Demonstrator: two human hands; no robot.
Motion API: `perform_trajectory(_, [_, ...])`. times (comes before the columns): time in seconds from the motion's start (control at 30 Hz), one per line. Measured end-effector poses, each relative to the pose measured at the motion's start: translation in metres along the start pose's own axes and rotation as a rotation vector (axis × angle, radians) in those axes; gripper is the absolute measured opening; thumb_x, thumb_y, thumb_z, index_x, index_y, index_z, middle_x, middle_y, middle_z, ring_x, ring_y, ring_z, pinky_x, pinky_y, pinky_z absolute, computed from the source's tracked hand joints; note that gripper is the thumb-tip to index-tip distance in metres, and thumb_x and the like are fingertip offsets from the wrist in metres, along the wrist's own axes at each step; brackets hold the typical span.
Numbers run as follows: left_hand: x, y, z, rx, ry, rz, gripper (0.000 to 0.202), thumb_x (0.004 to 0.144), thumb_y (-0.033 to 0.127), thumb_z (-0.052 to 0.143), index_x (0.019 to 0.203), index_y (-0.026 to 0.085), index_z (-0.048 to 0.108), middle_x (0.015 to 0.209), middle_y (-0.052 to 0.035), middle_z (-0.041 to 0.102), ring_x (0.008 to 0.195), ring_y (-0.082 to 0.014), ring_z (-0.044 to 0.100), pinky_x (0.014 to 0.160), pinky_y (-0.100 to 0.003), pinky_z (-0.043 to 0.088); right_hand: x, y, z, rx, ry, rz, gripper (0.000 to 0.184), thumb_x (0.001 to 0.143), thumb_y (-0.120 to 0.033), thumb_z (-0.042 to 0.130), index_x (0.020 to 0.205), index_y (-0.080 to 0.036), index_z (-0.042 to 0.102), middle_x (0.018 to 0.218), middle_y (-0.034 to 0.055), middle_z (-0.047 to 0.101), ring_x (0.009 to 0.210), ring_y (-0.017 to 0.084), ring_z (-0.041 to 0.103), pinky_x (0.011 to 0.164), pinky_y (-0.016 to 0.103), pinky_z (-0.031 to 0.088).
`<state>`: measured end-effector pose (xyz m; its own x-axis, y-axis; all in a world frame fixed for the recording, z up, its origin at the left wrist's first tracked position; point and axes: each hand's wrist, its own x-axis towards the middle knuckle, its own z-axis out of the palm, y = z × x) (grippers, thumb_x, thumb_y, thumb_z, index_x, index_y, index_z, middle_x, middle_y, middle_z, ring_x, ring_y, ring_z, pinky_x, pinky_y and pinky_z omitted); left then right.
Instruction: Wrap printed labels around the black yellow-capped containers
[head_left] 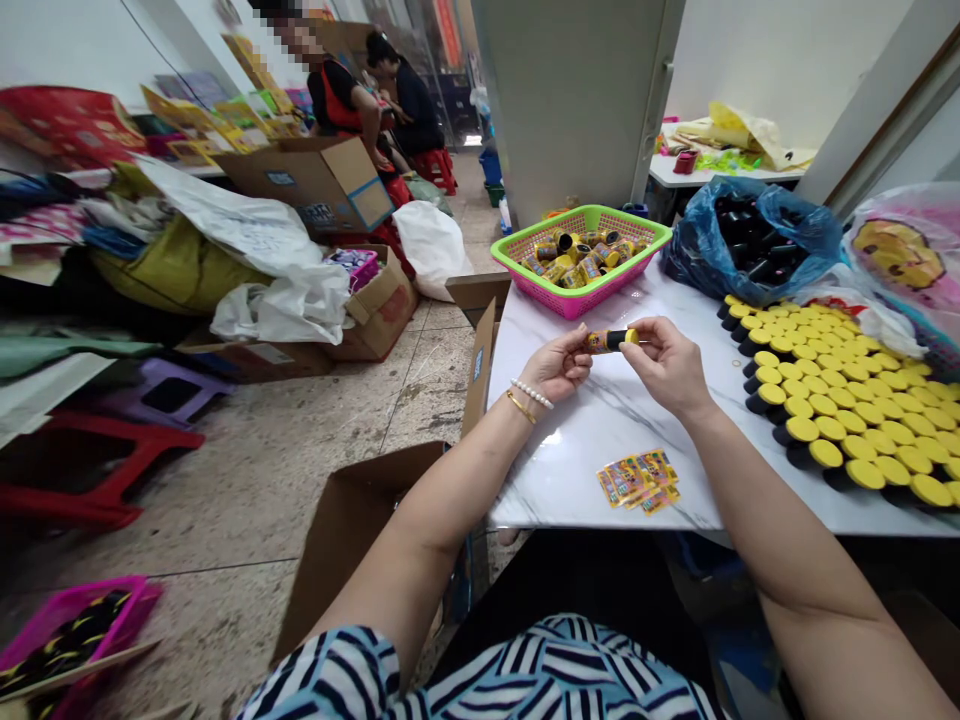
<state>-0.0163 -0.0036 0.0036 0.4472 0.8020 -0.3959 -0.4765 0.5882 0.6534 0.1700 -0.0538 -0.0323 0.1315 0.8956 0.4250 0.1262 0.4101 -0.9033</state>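
A small black tube with a yellow cap and a printed label (pixel 611 340) is held level above the white marble table (pixel 600 430). My left hand (pixel 556 364) pinches its labelled end and my right hand (pixel 666 362) pinches the capped end. A short stack of printed stickers (pixel 639 480) lies near the table's front edge, below my hands. Many black tubes with yellow caps (pixel 847 400) lie in rows at the right. A green and pink basket (pixel 581 255) with labelled tubes stands behind my hands.
A blue plastic bag of black tubes (pixel 750 240) sits at the back right. An open cardboard box (pixel 352 540) stands on the floor left of the table. Boxes, bags and plastic stools crowd the left floor. Two people sit at the far back.
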Motion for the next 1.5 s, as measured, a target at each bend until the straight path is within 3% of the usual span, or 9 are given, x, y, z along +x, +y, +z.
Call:
perform_trajectory(0.17, [0.002, -0.006, -0.002, 0.216, 0.115, 0.26, 0.025, 0.082, 0.027, 0.087, 0.082, 0.009, 0.07, 0.071, -0.0014, 0.064, 0.047, -0.0003, 0.038, 0.038, -0.013, 0.02, 0.004, 0.004, 0.0, 0.12, -0.038, 0.011, 0.033, 0.08, -0.039, 0.081, 0.105, -0.024, 0.065, 0.098, 0.0014, 0.074, 0.091, 0.018, 0.074, 0.09, 0.034, 0.062])
perform_trajectory(0.27, [0.002, -0.005, -0.005, 0.291, 0.158, 0.401, 0.035, 0.073, 0.031, 0.094, 0.096, 0.012, 0.074, 0.082, -0.0023, 0.07, 0.058, -0.0032, 0.053, 0.049, -0.013, 0.037, 0.008, 0.002, -0.004, 0.166, -0.028, 0.025, 0.037, 0.076, -0.039, 0.085, 0.104, -0.023, 0.066, 0.098, 0.0019, 0.074, 0.092, 0.018, 0.073, 0.094, 0.036, 0.061])
perform_trajectory(0.37, [-0.001, -0.001, -0.008, 0.339, -0.019, 0.331, 0.059, 0.066, 0.035, 0.098, 0.118, 0.02, 0.073, 0.107, -0.0068, 0.076, 0.08, -0.0135, 0.07, 0.071, -0.025, 0.055, 0.01, -0.001, -0.01, 0.191, -0.034, 0.025, 0.039, 0.075, -0.04, 0.086, 0.105, -0.024, 0.068, 0.1, 0.0027, 0.075, 0.094, 0.019, 0.074, 0.098, 0.039, 0.061])
perform_trajectory(0.47, [-0.002, -0.001, -0.01, 0.408, -0.219, 0.233, 0.06, 0.064, 0.034, 0.099, 0.116, 0.018, 0.074, 0.111, -0.0102, 0.075, 0.092, -0.0218, 0.075, 0.082, -0.035, 0.059, 0.009, -0.003, -0.012, 0.2, -0.068, -0.001, 0.039, 0.077, -0.038, 0.086, 0.109, -0.024, 0.069, 0.105, 0.0035, 0.076, 0.097, 0.02, 0.075, 0.1, 0.041, 0.062])
perform_trajectory(0.6, [0.001, -0.006, -0.01, 0.456, -0.227, 0.276, 0.052, 0.06, 0.029, 0.101, 0.101, 0.012, 0.075, 0.096, -0.0084, 0.074, 0.083, -0.0193, 0.074, 0.079, -0.034, 0.06, 0.005, -0.006, -0.012, 0.054, -0.131, -0.125, 0.034, 0.084, -0.034, 0.08, 0.116, -0.026, 0.073, 0.115, 0.0055, 0.075, 0.106, 0.022, 0.074, 0.101, 0.043, 0.063])
perform_trajectory(0.8, [0.001, -0.003, -0.012, 0.455, -0.279, 0.251, 0.056, 0.063, 0.034, 0.1, 0.111, 0.015, 0.076, 0.104, -0.0107, 0.077, 0.084, -0.02, 0.076, 0.078, -0.033, 0.06, 0.004, -0.012, -0.015, -0.233, -0.132, -0.317, 0.032, 0.09, -0.024, 0.071, 0.12, -0.031, 0.077, 0.116, 0.0051, 0.073, 0.104, 0.021, 0.072, 0.094, 0.04, 0.065])
perform_trajectory(0.97, [0.004, 0.002, -0.017, 0.478, -0.194, 0.259, 0.05, 0.064, 0.031, 0.1, 0.104, 0.013, 0.077, 0.091, -0.0081, 0.076, 0.074, -0.0149, 0.072, 0.071, -0.028, 0.056, 0.006, -0.008, -0.017, -0.308, -0.122, -0.382, 0.034, 0.089, -0.023, 0.073, 0.121, -0.03, 0.077, 0.117, 0.0057, 0.073, 0.101, 0.021, 0.073, 0.094, 0.04, 0.066])
perform_trajectory(1.37, [0.004, -0.002, -0.018, 0.498, -0.206, 0.247, 0.056, 0.064, 0.041, 0.099, 0.108, 0.014, 0.077, 0.096, -0.0106, 0.078, 0.074, -0.0174, 0.074, 0.07, -0.03, 0.057, 0.004, -0.002, -0.011, -0.353, -0.099, -0.429, 0.024, 0.092, -0.025, 0.071, 0.114, -0.03, 0.079, 0.115, 0.0068, 0.077, 0.107, 0.023, 0.074, 0.099, 0.043, 0.063])
perform_trajectory(1.5, [0.004, -0.003, -0.018, 0.55, -0.178, 0.37, 0.049, 0.065, 0.037, 0.098, 0.102, 0.014, 0.077, 0.084, -0.0069, 0.076, 0.069, -0.0139, 0.069, 0.069, -0.027, 0.053, 0.003, 0.004, -0.007, -0.213, -0.049, -0.315, 0.028, 0.086, -0.029, 0.078, 0.114, -0.028, 0.081, 0.111, 0.0059, 0.077, 0.1, 0.022, 0.076, 0.095, 0.042, 0.066])
